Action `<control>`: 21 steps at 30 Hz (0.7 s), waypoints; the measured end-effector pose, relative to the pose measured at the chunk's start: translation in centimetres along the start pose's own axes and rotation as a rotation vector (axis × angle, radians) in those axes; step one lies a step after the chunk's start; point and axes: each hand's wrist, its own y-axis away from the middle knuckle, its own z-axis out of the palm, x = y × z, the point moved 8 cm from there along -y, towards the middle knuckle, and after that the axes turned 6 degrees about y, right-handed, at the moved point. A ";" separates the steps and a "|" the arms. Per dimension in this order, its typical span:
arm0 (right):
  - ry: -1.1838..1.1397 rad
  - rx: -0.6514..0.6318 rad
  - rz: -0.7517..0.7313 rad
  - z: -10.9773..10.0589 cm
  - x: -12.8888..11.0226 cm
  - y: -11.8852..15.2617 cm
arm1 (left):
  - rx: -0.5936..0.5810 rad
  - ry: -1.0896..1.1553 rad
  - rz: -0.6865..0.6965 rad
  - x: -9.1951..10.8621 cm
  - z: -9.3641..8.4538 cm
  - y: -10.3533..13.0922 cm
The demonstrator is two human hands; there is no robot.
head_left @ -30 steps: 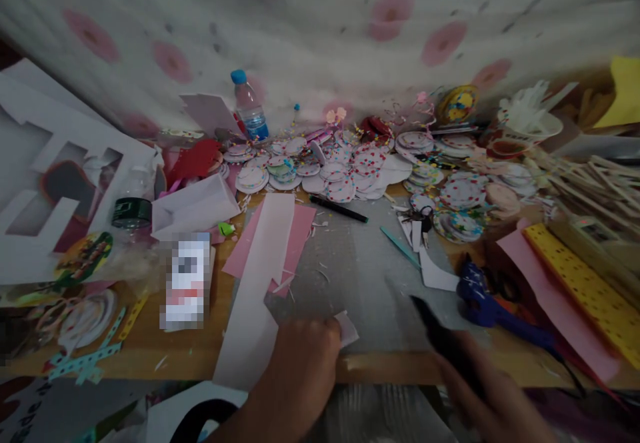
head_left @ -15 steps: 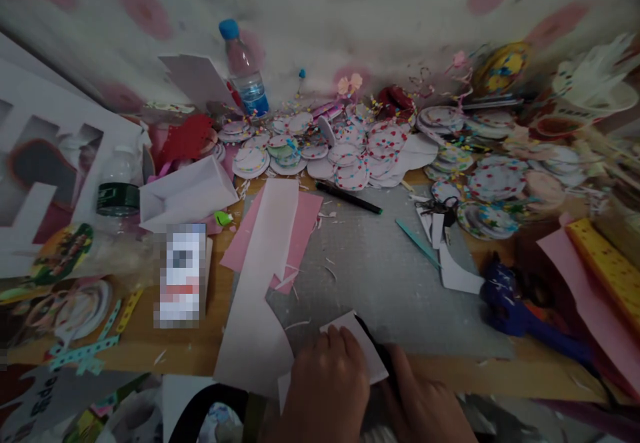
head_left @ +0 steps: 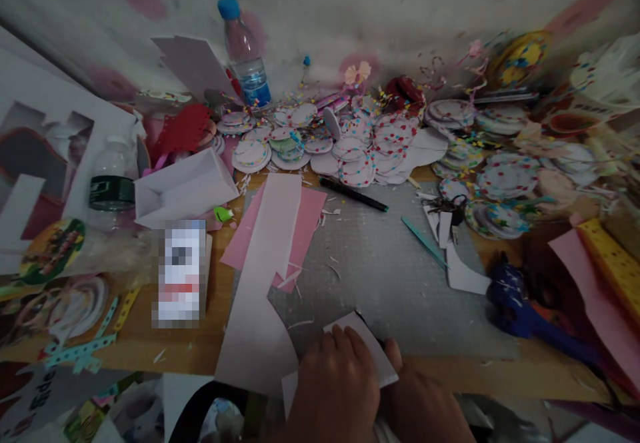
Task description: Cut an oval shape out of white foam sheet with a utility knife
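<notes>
- The left grip [head_left: 337,380] is closed on a small white card [head_left: 379,356], fingers curled over its upper face; its thumb is hidden.
- The right grip [head_left: 423,396] is closed on a dark tool [head_left: 382,344], mostly hidden, of which only a sliver shows along the card's right edge.
- The card sits between both grips, tilted, at the near edge of the counter [head_left: 500,378].
- Just beyond the grips spreads a grey mat [head_left: 380,263], with thin paper scraps [head_left: 301,324] on it.
- Left of the left grip, a long white sheet [head_left: 257,310] runs away from the person, its far part over pink paper [head_left: 313,213].
- Right of and beyond the right grip lie a blue tool [head_left: 513,296], a curved white cut-out [head_left: 465,273] touching it, and a teal strip [head_left: 424,242].
- Farther ahead of the grips, a black pen [head_left: 353,194] lies across the mat's far edge.
- Behind it pile up dotted discs [head_left: 357,166].
- Farther still, left of the grips, a blue-capped bottle [head_left: 245,56] stands before a flowered cloth [head_left: 320,3].
</notes>
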 end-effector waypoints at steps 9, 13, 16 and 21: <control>-0.022 -0.007 0.045 -0.2 -0.7 -0.6 | 0.012 0.127 -0.047 -0.5 0.0 0.2; -0.074 0.038 0.032 -0.3 -0.6 -0.6 | -0.143 0.118 -0.069 -0.5 -0.1 -0.1; -0.167 0.111 -0.034 -1.3 -0.1 -0.4 | -0.195 0.186 -0.067 -1.6 -0.6 0.2; -0.461 0.364 -0.123 -3.5 2.5 0.4 | -0.050 0.553 -0.086 -5.9 -2.8 1.8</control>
